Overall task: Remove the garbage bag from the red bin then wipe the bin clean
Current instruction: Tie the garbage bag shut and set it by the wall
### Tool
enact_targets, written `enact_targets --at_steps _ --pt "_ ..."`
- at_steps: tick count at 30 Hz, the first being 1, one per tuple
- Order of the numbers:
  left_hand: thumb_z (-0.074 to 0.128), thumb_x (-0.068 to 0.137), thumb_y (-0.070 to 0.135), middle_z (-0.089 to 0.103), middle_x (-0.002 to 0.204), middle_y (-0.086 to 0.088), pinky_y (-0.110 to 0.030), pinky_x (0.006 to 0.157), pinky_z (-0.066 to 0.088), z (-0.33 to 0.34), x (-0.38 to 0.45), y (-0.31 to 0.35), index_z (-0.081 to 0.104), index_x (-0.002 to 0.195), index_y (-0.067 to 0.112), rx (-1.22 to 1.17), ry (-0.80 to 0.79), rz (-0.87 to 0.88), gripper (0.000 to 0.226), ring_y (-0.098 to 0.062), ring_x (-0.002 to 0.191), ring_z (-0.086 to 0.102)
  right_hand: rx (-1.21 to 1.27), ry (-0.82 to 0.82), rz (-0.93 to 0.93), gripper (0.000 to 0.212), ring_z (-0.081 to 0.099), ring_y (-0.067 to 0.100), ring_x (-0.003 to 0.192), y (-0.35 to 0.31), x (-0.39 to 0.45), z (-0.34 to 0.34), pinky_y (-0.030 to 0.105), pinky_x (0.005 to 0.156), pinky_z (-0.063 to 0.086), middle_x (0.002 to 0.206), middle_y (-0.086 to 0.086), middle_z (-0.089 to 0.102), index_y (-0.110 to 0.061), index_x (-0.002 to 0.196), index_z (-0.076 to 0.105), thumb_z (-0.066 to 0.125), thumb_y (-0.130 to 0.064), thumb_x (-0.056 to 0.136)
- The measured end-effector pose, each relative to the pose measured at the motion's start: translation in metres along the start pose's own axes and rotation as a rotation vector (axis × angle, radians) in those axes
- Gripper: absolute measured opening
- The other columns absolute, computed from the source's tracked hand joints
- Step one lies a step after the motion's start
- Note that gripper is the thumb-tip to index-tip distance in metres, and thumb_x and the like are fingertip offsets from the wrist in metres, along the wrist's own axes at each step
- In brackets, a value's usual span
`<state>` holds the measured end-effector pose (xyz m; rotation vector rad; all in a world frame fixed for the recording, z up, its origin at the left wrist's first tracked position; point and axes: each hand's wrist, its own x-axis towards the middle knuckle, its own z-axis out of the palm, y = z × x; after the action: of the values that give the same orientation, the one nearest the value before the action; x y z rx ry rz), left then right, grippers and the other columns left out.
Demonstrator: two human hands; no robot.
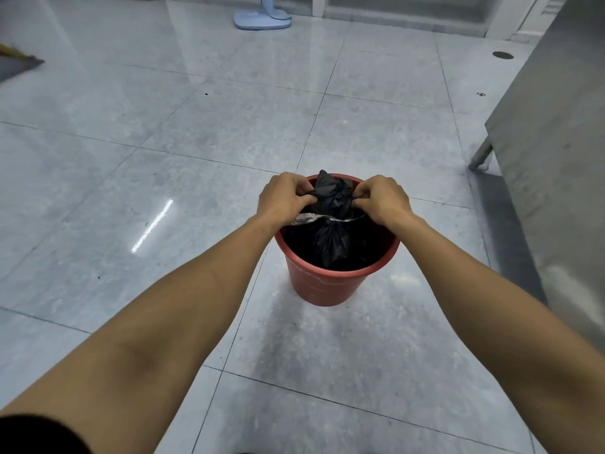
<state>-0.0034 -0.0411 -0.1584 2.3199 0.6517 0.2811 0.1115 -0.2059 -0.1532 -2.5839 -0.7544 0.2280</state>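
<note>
A red bin (324, 286) stands on the grey tiled floor in front of me. Inside it is a black garbage bag (332, 239), its top gathered into a bunch that sticks up above the rim. My left hand (283, 199) pinches the left side of the bunched top. My right hand (381, 199) pinches the right side. A thin metal bail handle (330, 218) of the bin lies across the opening just below my hands.
A stainless steel cabinet (553, 165) on legs stands close on the right. A light blue fan base (262, 16) sits far ahead. A broom-like object (19, 57) shows at the far left edge. A floor drain (503, 55) lies at the back right.
</note>
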Motion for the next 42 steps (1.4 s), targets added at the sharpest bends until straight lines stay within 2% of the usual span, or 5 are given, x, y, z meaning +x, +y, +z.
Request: enact_targets --at_steps 7,13,17,31,42 --pt "0.074 0.081 0.015 0.070 0.082 0.005 -0.008 0.068 0.044 -0.025 0.003 0.012 0.072 0.084 0.020 -0.210 -0.033 0.079 0.006 0.004 0.064 0.056 0.028 0.034 -0.133 0.005 0.061 0.017 0.083 -0.002 -0.004 -0.039 0.037 0.095 0.040 0.077 -0.013 0.067 -0.026 0.086 0.074 0.071 -0.030 0.084" --pt "0.072 0.084 0.014 0.069 0.081 0.005 -0.022 0.074 0.049 -0.078 0.007 0.067 0.074 0.091 0.012 -0.213 -0.035 0.021 0.008 -0.003 0.066 0.057 0.076 0.016 -0.104 0.003 0.052 0.004 0.064 -0.038 -0.004 -0.104 0.034 0.085 0.041 0.064 -0.020 0.059 -0.027 0.082 0.074 0.072 -0.027 0.084" --pt "0.073 0.083 0.016 0.066 0.075 0.012 -0.009 0.066 0.042 -0.134 0.000 0.118 0.073 0.085 0.018 -0.237 -0.012 0.002 0.003 0.006 0.061 0.057 0.050 -0.008 -0.111 0.002 0.051 0.006 0.063 -0.075 -0.008 -0.175 0.030 0.082 0.040 0.061 -0.020 0.057 -0.027 0.082 0.074 0.074 -0.027 0.083" --pt "0.072 0.084 0.016 0.066 0.075 0.010 -0.019 0.072 0.045 -0.440 0.002 0.306 0.075 0.087 0.019 -0.259 0.156 -0.085 0.005 -0.003 0.070 0.059 -0.069 -0.105 -0.273 0.005 0.059 0.020 0.086 -0.310 0.014 -0.466 0.031 0.081 0.041 0.077 -0.009 0.068 -0.024 0.087 0.073 0.069 -0.021 0.085" --pt "0.072 0.084 0.015 0.067 0.077 0.010 -0.024 0.076 0.046 -0.656 -0.022 0.322 0.075 0.088 0.018 -0.145 0.365 -0.137 0.006 0.002 0.068 0.056 -0.214 -0.089 -0.615 0.011 0.061 0.026 0.096 -0.519 0.022 -0.555 0.033 0.086 0.038 0.094 0.000 0.074 -0.024 0.094 0.073 0.065 -0.022 0.086"
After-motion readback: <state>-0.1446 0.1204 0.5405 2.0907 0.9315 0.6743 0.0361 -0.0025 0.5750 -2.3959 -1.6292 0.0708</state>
